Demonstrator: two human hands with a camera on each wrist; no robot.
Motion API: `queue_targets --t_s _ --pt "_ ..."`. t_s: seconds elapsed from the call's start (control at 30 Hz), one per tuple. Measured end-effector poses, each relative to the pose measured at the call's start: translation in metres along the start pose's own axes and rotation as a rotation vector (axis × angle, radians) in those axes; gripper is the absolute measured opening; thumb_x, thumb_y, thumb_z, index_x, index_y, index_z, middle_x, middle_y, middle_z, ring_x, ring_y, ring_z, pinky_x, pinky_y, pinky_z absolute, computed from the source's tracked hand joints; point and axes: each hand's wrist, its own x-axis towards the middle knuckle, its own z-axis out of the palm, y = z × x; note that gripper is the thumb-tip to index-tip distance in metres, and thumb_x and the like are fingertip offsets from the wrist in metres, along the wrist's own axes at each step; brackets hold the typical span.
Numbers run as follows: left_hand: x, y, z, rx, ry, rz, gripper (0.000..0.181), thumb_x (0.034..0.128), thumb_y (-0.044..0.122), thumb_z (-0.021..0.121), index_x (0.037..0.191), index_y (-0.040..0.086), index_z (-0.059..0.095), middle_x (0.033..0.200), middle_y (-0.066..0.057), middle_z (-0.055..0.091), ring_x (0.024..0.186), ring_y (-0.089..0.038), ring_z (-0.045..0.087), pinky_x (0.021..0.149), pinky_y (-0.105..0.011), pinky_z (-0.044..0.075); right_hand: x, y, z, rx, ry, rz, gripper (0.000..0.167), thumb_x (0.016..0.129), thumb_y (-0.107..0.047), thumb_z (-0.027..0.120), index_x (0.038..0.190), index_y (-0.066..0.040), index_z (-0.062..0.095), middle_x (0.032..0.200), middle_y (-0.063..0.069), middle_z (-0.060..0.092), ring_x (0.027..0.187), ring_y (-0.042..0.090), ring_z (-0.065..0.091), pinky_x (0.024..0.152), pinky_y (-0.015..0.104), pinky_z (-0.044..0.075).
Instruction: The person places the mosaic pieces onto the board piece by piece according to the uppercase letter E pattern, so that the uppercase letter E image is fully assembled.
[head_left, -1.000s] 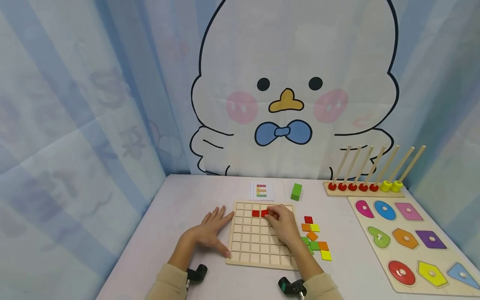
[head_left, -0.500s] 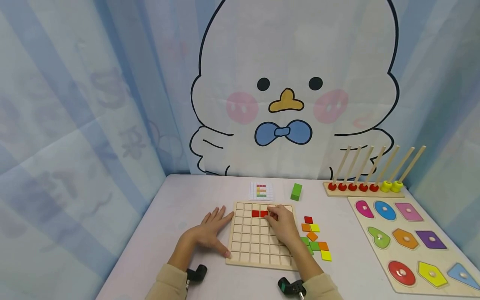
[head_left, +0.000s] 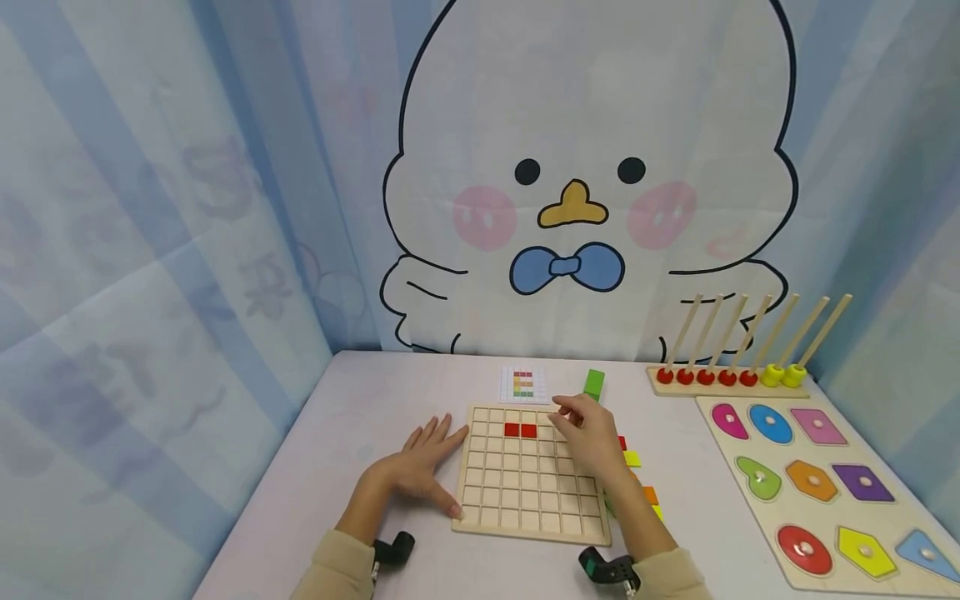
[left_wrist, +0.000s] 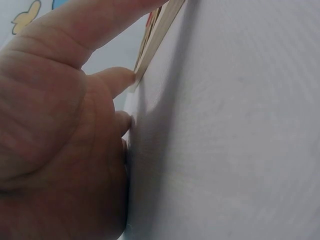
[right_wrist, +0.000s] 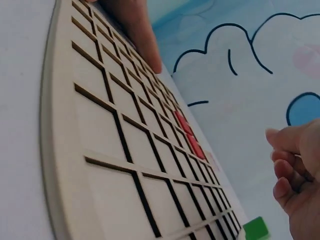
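the left hand (head_left: pixel 416 467), spread wide, is touching the grid board (head_left: pixel 525 533); the right hand (head_left: pixel 590 433), loosely curled, is holding nothing visible. just right, loose tiles (head_left: pixel 632 459) are risking scattering if its forearm (head_left: pixel 639 512) drags; farther left, red tiles (head_left: pixel 528 431) are lying within the board.

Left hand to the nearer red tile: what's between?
The left rim of the grid board, then two empty cells in that tile's row. The head view shows it: left hand at the rim, red tile beyond.
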Motion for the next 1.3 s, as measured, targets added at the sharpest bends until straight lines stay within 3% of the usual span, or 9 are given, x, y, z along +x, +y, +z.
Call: queue_targets --t_s 0.3,0.47,0.67,0.97,1.17,1.3 --pt "0.0 0.002 0.001 0.019 -0.002 -0.004 0.131 0.065 0.059 0.093 0.168 0.024 0.02 0.176 -0.016 -0.001 0.163 -0.036 -0.008 0.13 -0.058 -0.002 -0.002 0.015 -0.045 -0.064 0.029 0.007 0.03 0.098 -0.015 0.074 0.127 -0.008 0.073 0.107 0.008 0.068 0.085 0.019 0.053 0.067 0.019 0.046" --pt "-0.003 0.0 -0.001 0.016 -0.005 -0.002 0.13 0.0656 0.058 0.093 0.168 0.023 0.02 0.176 -0.017 -0.002 0.163 -0.036 -0.008 0.13 -0.059 -0.003 -0.002 0.026 -0.064 -0.08 0.033 0.058 0.033 0.1 -0.019 0.071 0.132 -0.008 0.07 0.112 0.011 0.068 0.088 0.022 0.054 0.067 0.017 0.05" --pt "-0.003 0.0 -0.002 0.009 -0.01 0.007 0.131 0.0658 0.058 0.093 0.168 0.023 0.019 0.176 -0.016 -0.002 0.163 -0.036 -0.009 0.13 -0.059 -0.004 -0.004 0.038 -0.081 -0.101 0.006 0.122 0.039 0.102 -0.029 0.069 0.137 -0.012 0.068 0.117 0.011 0.067 0.096 0.023 0.055 0.075 0.018 0.051" --pt "-0.001 -0.002 0.0 -0.005 -0.006 0.011 0.131 0.0652 0.059 0.092 0.168 0.024 0.019 0.176 -0.016 -0.003 0.163 -0.036 -0.01 0.13 -0.059 -0.004 -0.007 0.056 -0.091 -0.144 -0.051 0.164 0.038 0.101 -0.028 0.07 0.135 -0.012 0.069 0.118 0.012 0.069 0.099 0.024 0.056 0.08 0.024 0.049" --pt "0.0 -0.001 0.001 -0.006 -0.005 0.009 0.131 0.0649 0.059 0.093 0.168 0.024 0.02 0.176 -0.016 -0.003 0.163 -0.036 -0.01 0.13 -0.059 -0.004 -0.01 0.065 -0.091 -0.144 -0.162 0.242 0.037 0.101 -0.025 0.07 0.135 -0.012 0.069 0.118 0.011 0.069 0.1 0.025 0.054 0.08 0.029 0.049" --pt "-0.001 -0.001 0.002 -0.002 -0.003 0.007 0.131 0.065 0.059 0.093 0.168 0.024 0.02 0.176 -0.016 -0.002 0.163 -0.036 -0.009 0.13 -0.059 -0.003 -0.013 0.069 -0.09 -0.154 -0.22 0.248 0.034 0.1 -0.02 0.071 0.132 -0.011 0.071 0.112 0.009 0.069 0.096 0.025 0.054 0.078 0.03 0.048"
